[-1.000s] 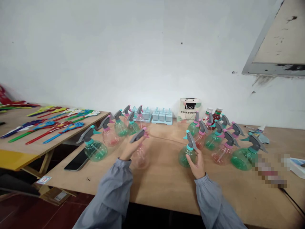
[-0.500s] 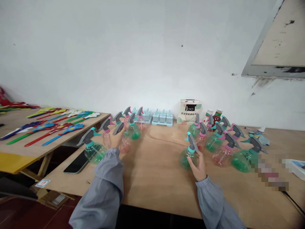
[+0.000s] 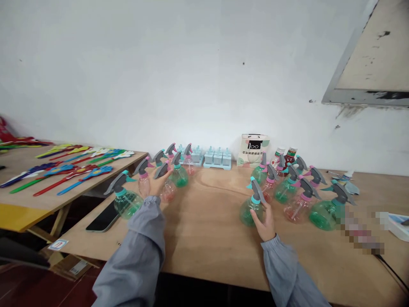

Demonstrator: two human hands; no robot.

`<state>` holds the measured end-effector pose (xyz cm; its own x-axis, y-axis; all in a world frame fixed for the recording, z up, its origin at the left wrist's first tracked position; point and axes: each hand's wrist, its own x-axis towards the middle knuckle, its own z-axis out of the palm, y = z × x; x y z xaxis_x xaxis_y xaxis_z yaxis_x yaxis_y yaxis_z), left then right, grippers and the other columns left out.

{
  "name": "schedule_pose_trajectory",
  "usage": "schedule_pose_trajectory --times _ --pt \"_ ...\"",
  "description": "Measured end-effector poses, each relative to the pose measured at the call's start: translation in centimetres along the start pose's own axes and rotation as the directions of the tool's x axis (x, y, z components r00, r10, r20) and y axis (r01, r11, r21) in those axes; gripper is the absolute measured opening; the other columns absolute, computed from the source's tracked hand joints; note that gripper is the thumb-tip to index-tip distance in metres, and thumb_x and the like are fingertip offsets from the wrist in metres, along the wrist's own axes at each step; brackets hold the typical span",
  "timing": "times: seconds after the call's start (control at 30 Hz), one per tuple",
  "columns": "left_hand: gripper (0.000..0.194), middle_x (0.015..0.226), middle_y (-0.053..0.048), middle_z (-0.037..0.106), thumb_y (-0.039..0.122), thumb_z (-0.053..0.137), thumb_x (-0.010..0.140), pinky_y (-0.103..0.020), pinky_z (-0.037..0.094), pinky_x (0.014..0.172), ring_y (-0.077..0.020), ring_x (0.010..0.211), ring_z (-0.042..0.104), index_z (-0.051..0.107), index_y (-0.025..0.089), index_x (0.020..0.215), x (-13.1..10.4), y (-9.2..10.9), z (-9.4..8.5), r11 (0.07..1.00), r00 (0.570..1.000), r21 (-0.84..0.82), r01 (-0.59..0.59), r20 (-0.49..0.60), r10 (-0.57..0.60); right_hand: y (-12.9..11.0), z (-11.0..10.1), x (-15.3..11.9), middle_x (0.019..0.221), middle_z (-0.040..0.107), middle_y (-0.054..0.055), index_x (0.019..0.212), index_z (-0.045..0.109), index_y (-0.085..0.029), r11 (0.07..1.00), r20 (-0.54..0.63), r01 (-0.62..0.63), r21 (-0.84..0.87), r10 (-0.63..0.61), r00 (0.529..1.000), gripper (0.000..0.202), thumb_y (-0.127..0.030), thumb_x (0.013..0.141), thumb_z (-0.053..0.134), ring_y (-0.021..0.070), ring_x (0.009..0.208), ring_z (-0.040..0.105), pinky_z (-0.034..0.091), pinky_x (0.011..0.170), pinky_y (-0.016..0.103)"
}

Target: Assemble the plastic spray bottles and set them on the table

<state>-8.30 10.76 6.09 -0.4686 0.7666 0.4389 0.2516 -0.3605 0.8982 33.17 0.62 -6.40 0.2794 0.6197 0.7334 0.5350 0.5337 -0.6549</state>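
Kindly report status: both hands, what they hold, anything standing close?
Left hand on pink bottle. Right hand around green bottle. Other bottles crowd left hand.

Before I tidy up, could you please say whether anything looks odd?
The upper-right frame has dark patches and the wall beneath is smudged, suggesting wear; no spill shows around the spray bottles.

Printed bag (image 3: 253, 152) near light-blue moulds (image 3: 218, 159), by the white wall (image 3: 191, 64).
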Motion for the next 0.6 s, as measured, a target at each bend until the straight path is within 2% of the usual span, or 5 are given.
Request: schedule_pose_trajectory --times 0.17,0.37,0.43,0.53,0.6 --pt "0.068 0.118 -0.005 0.064 0.033 0.084 0.072 -0.035 0.048 0.098 -0.0235 0.115 0.056 0.049 0.014 0.126 0.1 -0.8 0.2 0.995 0.990 0.026 -0.098 -0.097 0.100 0.1 0.0 0.0 0.121 0.065 0.014 0.127 0.055 -0.021 1.000 0.000 0.003 0.010 -0.003 1.000 0.046 -0.040 0.087 0.068 0.0305 0.113 0.064 0.051 0.099 0.058" --pt "0.119 0.138 -0.017 0.054 0.043 0.089 0.066 -0.042 0.039 0.113 -0.0276 0.131 0.052 0.008 0.015 0.149 0.3 -1.4 -0.8 0.970 0.962 0.010 -0.243 -0.124 0.242 0.3 0.2 -0.1 0.121 0.065 0.013 0.126 0.056 -0.022 0.999 -0.023 0.027 0.021 -0.026 0.999 0.046 -0.040 0.086 0.069 0.0309 0.113 0.064 0.050 0.099 0.059" --pt "0.118 0.148 -0.020 0.043 0.048 0.085 0.070 -0.046 0.036 0.115 -0.0292 0.137 0.046 0.003 0.017 0.149 -0.2 -1.1 -1.2 0.950 0.926 0.093 -0.297 -0.214 0.310 0.4 0.2 -0.1 0.122 0.064 0.013 0.127 0.056 -0.023 1.000 -0.024 0.024 0.014 -0.024 0.999 0.046 -0.040 0.086 0.069 0.0313 0.115 0.063 0.049 0.101 0.060" --pt "0.105 0.155 -0.020 0.031 0.058 0.077 0.074 -0.048 0.035 0.115 -0.0321 0.140 0.040 0.011 0.019 0.146 -2.6 0.5 -0.7 0.915 0.823 0.168 -0.368 -0.400 0.404 0.3 0.1 -0.1 0.124 0.064 0.014 0.129 0.055 -0.023 1.000 -0.010 0.031 0.000 -0.031 0.999 0.048 -0.040 0.087 0.068 0.0315 0.117 0.062 0.049 0.101 0.060" --pt "0.095 0.151 -0.018 0.035 0.065 0.074 0.072 -0.048 0.036 0.114 -0.0346 0.138 0.041 0.027 0.020 0.141 -5.5 2.3 0.8 0.896 0.821 0.107 -0.431 -0.365 0.439 0.0 0.2 -0.2 0.123 0.064 0.013 0.131 0.054 -0.024 0.998 0.020 0.058 0.004 -0.058 0.998 0.047 -0.038 0.088 0.066 0.0310 0.116 0.062 0.050 0.100 0.059"
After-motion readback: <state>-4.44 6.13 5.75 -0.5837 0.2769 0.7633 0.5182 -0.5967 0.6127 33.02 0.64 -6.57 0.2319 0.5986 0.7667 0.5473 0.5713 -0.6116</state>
